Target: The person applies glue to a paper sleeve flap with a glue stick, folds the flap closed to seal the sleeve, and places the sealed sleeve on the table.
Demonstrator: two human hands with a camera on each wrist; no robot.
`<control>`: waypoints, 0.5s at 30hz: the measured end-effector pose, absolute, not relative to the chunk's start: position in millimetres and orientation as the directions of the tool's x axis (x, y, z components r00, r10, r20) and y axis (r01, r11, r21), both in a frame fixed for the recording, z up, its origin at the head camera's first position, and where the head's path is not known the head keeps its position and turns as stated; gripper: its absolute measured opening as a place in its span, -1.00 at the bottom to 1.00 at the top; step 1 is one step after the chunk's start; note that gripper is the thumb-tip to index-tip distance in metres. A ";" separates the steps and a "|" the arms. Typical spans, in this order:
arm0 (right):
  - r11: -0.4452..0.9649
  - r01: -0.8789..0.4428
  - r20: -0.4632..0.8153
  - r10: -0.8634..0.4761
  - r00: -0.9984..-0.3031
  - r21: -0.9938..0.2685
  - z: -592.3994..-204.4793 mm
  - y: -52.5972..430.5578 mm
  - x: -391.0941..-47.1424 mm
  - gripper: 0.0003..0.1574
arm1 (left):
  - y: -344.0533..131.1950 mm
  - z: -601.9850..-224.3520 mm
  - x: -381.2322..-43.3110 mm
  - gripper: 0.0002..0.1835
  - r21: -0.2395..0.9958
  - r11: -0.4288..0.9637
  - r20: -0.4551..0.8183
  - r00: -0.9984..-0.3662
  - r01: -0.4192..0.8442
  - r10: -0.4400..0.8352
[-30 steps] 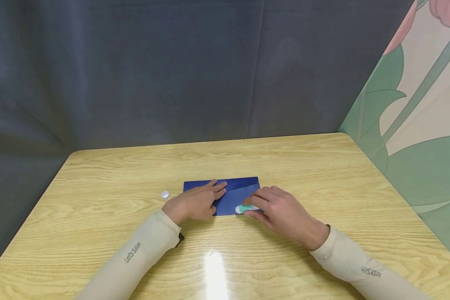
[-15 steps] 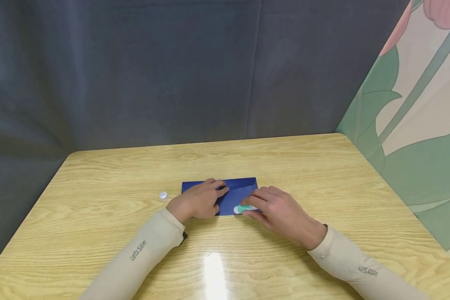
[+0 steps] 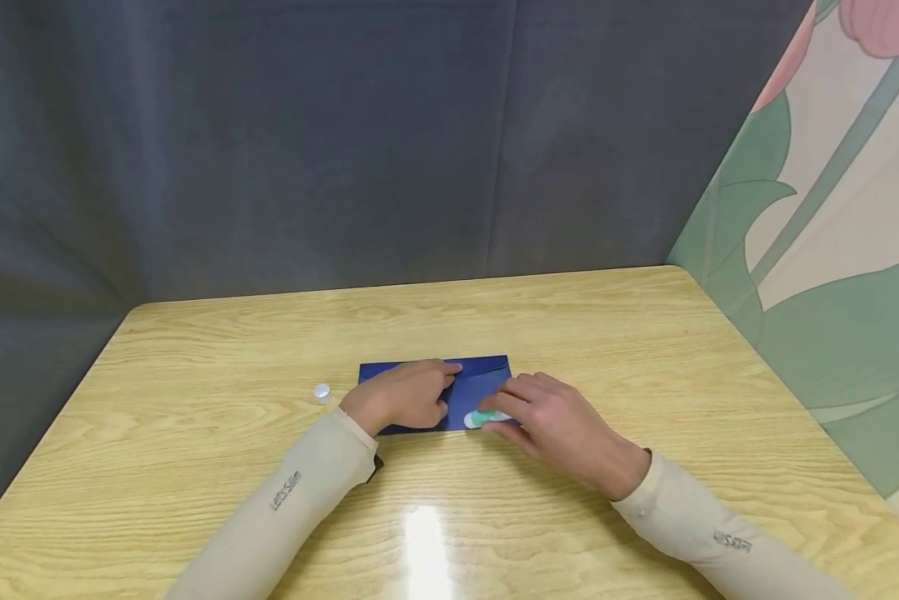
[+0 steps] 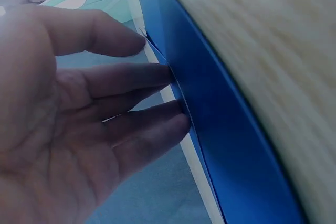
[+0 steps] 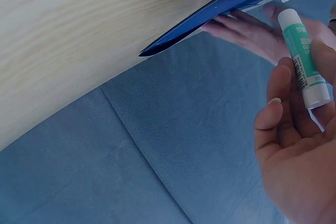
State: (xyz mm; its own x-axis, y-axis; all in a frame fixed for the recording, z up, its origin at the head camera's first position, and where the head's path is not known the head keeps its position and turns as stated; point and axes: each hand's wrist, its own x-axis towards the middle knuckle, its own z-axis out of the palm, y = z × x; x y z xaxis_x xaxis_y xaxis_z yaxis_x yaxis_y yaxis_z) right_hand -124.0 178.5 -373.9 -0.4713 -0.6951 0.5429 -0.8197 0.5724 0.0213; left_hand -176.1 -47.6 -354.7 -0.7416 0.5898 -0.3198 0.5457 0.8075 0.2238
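A dark blue envelope (image 3: 482, 387) lies flat on the table, its flap line running along the far side. Over its left half is my left hand (image 3: 404, 398), fingertips resting on the paper. The left wrist view shows these fingers (image 4: 157, 140) nearly straight, touching along the flap's edge. My right hand (image 3: 561, 425) holds a white and green glue stick (image 5: 302, 56) between thumb and fingers. In the head view the glue stick's white end overlaps the envelope's near right part. A small white cap (image 3: 322, 392) sits left of the envelope.
The wood-grain table (image 3: 284, 333) reaches back to a dark grey curtain (image 3: 329, 150). To the right stands a wall with a flower pattern (image 3: 854, 350). A bright light reflection shows on the table near the front.
My left hand has slid rightward over the envelope, its index finger now pointing along the flap. My right hand keeps its hold on the glue stick, nearly still. The view has shifted slightly.
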 end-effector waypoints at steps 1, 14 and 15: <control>0.572 -0.820 0.543 -0.695 -0.471 0.021 -373.8 178.5 -123.9 -0.70 | -46.3 -354.5 -177.4 -0.49 0.229 0.806 -0.309 -0.744 0.546 0.592; 0.566 -0.824 0.539 -0.704 -0.463 0.032 -374.9 180.6 -123.0 -0.74 | -32.1 -352.9 -182.9 -0.56 0.131 0.756 -0.247 -0.717 0.641 0.652; 0.564 -0.825 0.541 -0.704 -0.460 0.034 -374.9 180.8 -122.9 -0.74 | -30.4 -352.2 -183.6 -0.61 0.161 0.755 -0.244 -0.715 0.636 0.655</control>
